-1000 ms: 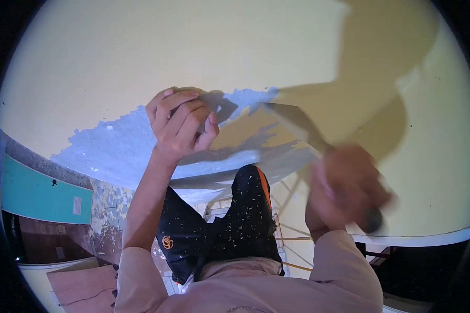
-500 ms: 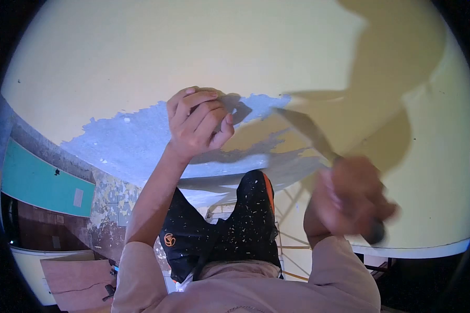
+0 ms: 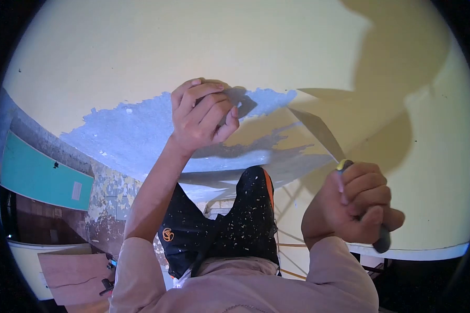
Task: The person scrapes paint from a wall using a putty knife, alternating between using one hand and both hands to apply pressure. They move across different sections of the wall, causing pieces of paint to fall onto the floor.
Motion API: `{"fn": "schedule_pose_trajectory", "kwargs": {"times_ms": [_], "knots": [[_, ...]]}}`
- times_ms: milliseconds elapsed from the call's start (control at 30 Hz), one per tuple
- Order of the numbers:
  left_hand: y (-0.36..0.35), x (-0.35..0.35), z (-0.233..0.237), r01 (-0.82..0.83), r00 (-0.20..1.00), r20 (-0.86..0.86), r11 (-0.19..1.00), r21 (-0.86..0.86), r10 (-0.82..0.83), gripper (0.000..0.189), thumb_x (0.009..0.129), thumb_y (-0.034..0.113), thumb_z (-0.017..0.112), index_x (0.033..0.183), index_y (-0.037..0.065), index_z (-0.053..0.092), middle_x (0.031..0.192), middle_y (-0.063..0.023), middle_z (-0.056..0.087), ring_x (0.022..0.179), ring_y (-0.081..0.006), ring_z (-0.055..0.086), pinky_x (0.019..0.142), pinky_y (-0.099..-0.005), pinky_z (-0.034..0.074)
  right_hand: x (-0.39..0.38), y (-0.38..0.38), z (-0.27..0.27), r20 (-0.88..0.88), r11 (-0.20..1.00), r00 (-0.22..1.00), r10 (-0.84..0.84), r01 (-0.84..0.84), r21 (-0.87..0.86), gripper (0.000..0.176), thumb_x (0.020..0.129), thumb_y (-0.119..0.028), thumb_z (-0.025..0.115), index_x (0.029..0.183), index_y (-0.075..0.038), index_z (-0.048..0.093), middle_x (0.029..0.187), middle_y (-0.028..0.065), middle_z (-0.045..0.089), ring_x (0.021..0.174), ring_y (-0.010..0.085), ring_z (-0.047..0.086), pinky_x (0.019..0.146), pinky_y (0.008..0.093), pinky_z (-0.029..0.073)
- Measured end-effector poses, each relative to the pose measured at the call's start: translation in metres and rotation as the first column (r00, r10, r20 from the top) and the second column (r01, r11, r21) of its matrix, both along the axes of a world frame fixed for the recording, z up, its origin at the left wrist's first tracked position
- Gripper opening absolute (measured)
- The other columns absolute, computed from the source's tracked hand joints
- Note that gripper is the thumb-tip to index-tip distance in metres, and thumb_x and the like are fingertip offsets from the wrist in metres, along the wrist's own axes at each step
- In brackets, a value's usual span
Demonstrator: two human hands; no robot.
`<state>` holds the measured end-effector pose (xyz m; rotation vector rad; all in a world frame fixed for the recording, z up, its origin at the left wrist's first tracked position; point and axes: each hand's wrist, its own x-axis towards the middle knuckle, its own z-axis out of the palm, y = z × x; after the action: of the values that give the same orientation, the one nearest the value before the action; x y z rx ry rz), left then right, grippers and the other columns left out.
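Right hand [image 3: 363, 201]: fingers wrapped around the handle [image 3: 383, 241] of a scraper [image 3: 318, 133]; they hide most of the grip.
Left hand [image 3: 203, 112]: fingers curled inward near the wall [image 3: 141, 41], thumb apart from them; the palm is hidden, so I cannot tell whether anything is in it.
Scraper position: blade angled from the right hand toward the upper edge of the grey patch [image 3: 130, 122]; contact with the wall cannot be made out.
Scraper make: one thin, flat blade, apparently metal; yellow at the handle's blade end, dark and rounded at its butt.
Hidden or cut off: the left forearm [image 3: 156, 193] covers part of the patch; the shirt [image 3: 245, 292] is cut by the lower border; black rims swallow the view's corners.
Count: two hands, one scraper, two trouser legs, one teal panel [image 3: 44, 172], one brown board [image 3: 75, 276].
Wall: smooth, pale yellow, bowed by the lens; dark shadows [image 3: 391, 78] fall across its right side.
Patch: grey-blue, ragged-edged, with small white spots and yellow strips between its grey areas.
Trousers [image 3: 235, 229]: black fabric dotted with pale flecks, one orange logo [image 3: 167, 234], one orange stripe [image 3: 269, 190].
Lower left: mottled, flaking surface [image 3: 107, 208] beside the teal panel; a dark crooked line crosses the brown board; small items at its edge are too unclear to name.
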<state>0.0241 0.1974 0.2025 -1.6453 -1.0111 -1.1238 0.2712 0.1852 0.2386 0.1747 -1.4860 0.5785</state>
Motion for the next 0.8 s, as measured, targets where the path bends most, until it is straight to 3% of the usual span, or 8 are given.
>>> {"fn": "schedule_pose_trajectory", "kwargs": {"times_ms": [167,267,300,433,533,567,700,800], "knots": [[-0.001,0.000,0.002,0.014,1.000,-0.023,1.000,-0.010,-0.015,0.008,0.068,0.016,0.064,0.064,0.014,0.057,0.071,0.0034,0.060,0.086,-0.0142,0.058,0.086,-0.0348,0.040,-0.043,0.041,-0.069,0.007,0.869,0.870,-0.493,0.492,0.056,0.018,0.078,-0.011,0.062,0.067,-0.015,0.048,0.059,0.0012,0.055,0.050,0.0150,0.056,0.045,0.0335,0.047],[0.001,0.000,0.000,0.014,1.000,-0.006,1.000,0.016,-0.014,0.008,0.068,0.016,0.064,0.064,0.015,0.057,0.071,0.0034,0.060,0.085,-0.0141,0.058,0.086,-0.0345,0.040,-0.011,0.006,-0.025,-0.058,0.986,0.984,0.168,-0.168,0.004,0.018,0.085,-0.008,0.046,0.069,-0.013,0.040,0.056,-0.0004,0.040,0.047,0.0100,0.041,0.049,0.0233,0.041],[0.001,0.000,0.000,0.030,1.000,-0.004,0.999,0.012,-0.030,0.008,0.068,0.016,0.064,0.064,0.015,0.057,0.071,0.0033,0.060,0.084,-0.0139,0.058,0.086,-0.0342,0.040,-0.034,-0.004,-0.019,-0.074,0.938,0.941,-0.330,0.336,0.086,0.019,0.084,-0.008,0.048,0.067,-0.011,0.039,0.052,-0.0005,0.037,0.042,0.0107,0.038,0.042,0.0244,0.040],[-0.001,0.001,0.000,0.017,1.000,-0.013,1.000,-0.009,-0.017,0.008,0.069,0.016,0.064,0.063,0.015,0.058,0.069,0.0032,0.059,0.084,-0.0136,0.058,0.086,-0.0340,0.040,-0.032,-0.003,-0.019,0.251,0.976,0.945,-0.212,0.220,-0.002,0.017,0.082,-0.011,0.052,0.067,-0.012,0.043,0.053,-0.0006,0.040,0.051,0.0144,0.047,0.058,0.0307,0.049],[0.001,0.001,-0.001,0.037,0.999,0.005,0.999,-0.008,-0.037,0.009,0.069,0.014,0.064,0.064,0.014,0.057,0.067,0.0027,0.060,0.084,-0.0153,0.058,0.088,-0.0358,0.038,-0.013,-0.015,-0.021,-0.109,0.987,0.992,0.063,-0.078,-0.141,0.016,0.078,0.002,0.055,0.072,-0.011,0.048,0.058,0.0007,0.043,0.070,0.0148,0.054,0.064,0.0304,0.049],[0.001,0.000,-0.001,0.039,0.999,0.002,0.999,-0.008,-0.039,0.009,0.069,0.014,0.064,0.064,0.014,0.057,0.067,0.0026,0.060,0.083,-0.0154,0.058,0.087,-0.0358,0.038,0.003,0.007,-0.053,0.118,0.986,0.980,0.159,-0.151,-0.075,0.015,0.074,-0.013,0.066,0.079,-0.005,0.055,0.057,0.0047,0.053,0.049,0.0186,0.056,0.046,0.0319,0.049],[0.000,-0.001,0.001,0.034,0.999,-0.008,0.999,0.001,-0.034,0.009,0.068,0.015,0.065,0.063,0.015,0.058,0.068,0.0030,0.059,0.082,-0.0132,0.058,0.086,-0.0340,0.040,-0.042,0.019,-0.031,-0.078,0.984,0.982,-0.173,0.176,0.037,0.020,0.079,-0.015,0.064,0.066,-0.006,0.052,0.055,0.0053,0.056,0.053,0.0190,0.059,0.048,0.0311,0.050],[0.000,0.000,0.001,0.034,0.999,-0.005,0.999,0.008,-0.034,0.008,0.067,0.015,0.065,0.063,0.014,0.058,0.069,0.0030,0.059,0.082,-0.0134,0.058,0.086,-0.0340,0.040,-0.029,-0.015,-0.007,-0.349,0.994,0.936,0.034,-0.067,-0.082,0.016,0.075,-0.006,0.067,0.075,-0.007,0.052,0.059,0.0053,0.057,0.055,0.0205,0.061,0.051,0.0323,0.050]]}}
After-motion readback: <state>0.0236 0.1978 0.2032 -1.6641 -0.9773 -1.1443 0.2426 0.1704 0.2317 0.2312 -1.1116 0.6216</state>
